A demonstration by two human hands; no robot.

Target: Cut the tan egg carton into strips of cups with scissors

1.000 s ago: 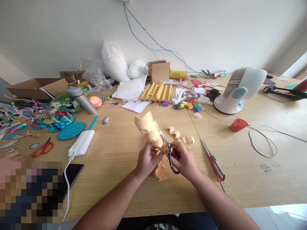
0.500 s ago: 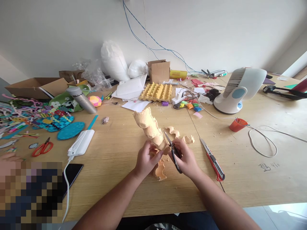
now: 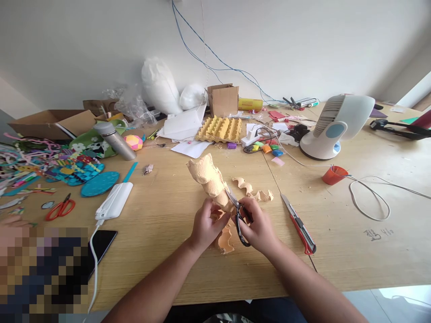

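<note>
My left hand [image 3: 204, 226] grips the lower end of a tan strip of egg carton [image 3: 208, 177] that stands up and leans left over the wooden table [image 3: 161, 220]. My right hand [image 3: 258, 226] is closed round the black handles of scissors [image 3: 236, 211], whose blades bite into the carton strip near my left thumb. A cut-off curl of carton [image 3: 225, 238] hangs below my hands. More wavy carton trimmings [image 3: 254, 190] lie just beyond my right hand.
A red utility knife [image 3: 299, 225] lies right of my right hand. Farther off are an orange cup [image 3: 334, 175], a white fan [image 3: 336, 127], a yellow egg tray [image 3: 220, 129], a white power bank [image 3: 114, 201], red scissors [image 3: 60, 208], a phone [image 3: 101, 244]. Another person sits at the lower left.
The scissors opened half a second ago and have closed down again on the carton. The carton strip tilted slightly and came back.
</note>
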